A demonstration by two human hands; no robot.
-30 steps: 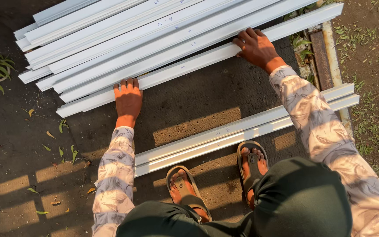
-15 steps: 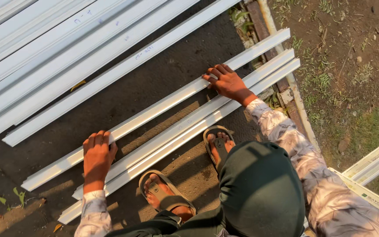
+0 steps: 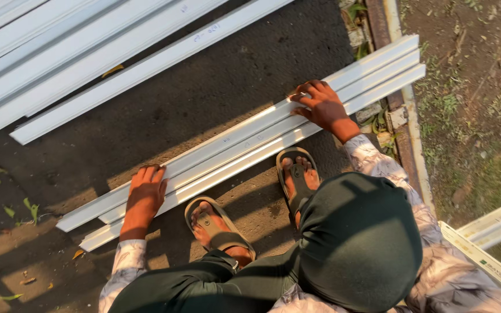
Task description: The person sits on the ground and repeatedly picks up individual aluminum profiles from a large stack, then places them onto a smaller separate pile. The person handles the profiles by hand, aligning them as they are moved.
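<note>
Left hand (image 3: 145,197) and right hand (image 3: 322,106) press white channel strips (image 3: 244,145) beside a kerb (image 3: 401,98).

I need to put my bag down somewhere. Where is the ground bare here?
The widest bare patch is the dark ground between the big stack of white strips and the small bundle under the left hand and right hand. Near the sandalled feet it is crowded.

Warm, low sunlight comes from the right side and makes long shadows on the ground (image 3: 215,98). The white profiles (image 3: 244,145) shine brightly. The picture is sharp, only lower left is dim.
</note>
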